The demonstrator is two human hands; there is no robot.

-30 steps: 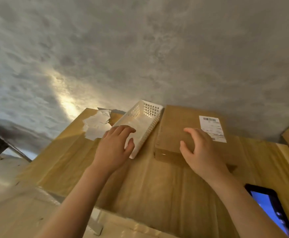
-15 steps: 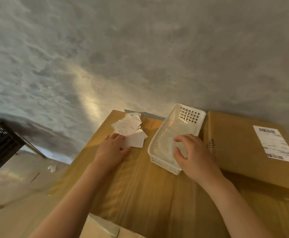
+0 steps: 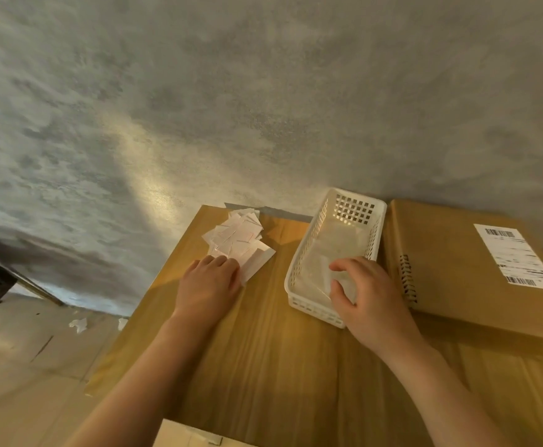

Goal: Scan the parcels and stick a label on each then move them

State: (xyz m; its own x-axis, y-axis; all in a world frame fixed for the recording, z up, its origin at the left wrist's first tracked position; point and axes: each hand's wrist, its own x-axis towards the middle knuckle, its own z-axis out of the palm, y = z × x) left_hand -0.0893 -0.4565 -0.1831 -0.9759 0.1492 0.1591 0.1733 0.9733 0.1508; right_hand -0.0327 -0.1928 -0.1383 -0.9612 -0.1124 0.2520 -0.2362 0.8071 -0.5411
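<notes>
While the right hand reaches into the near end of the white plastic basket, its thumb and forefinger are curled toward each other over a thin clear sheet that lies on the basket floor. It looks like a pinch on this sheet, but I cannot tell whether the fingertips really hold it or only touch it. The left hand lies flat with its fingers pressed together, and the fingertips rest on the near edge of the pile of white paper slips, which spreads away from the hand toward the wall.

The cardboard parcel lies just to the right of the right hand, almost touching the basket, and a printed shipping label with barcodes is on its top, beyond the hand and to the right.

In my judgement several things could go wrong from here. The clear sheets seem thin and smooth, so the fingers may lift two together, or may slip and lift nothing. The basket is light; if the hand pulls upward against its wall, it could tip or slide against the parcel. The slips under the left hand are loose and lie near the table edge, so a sideways push could send some to the floor, where a few scraps lie.
</notes>
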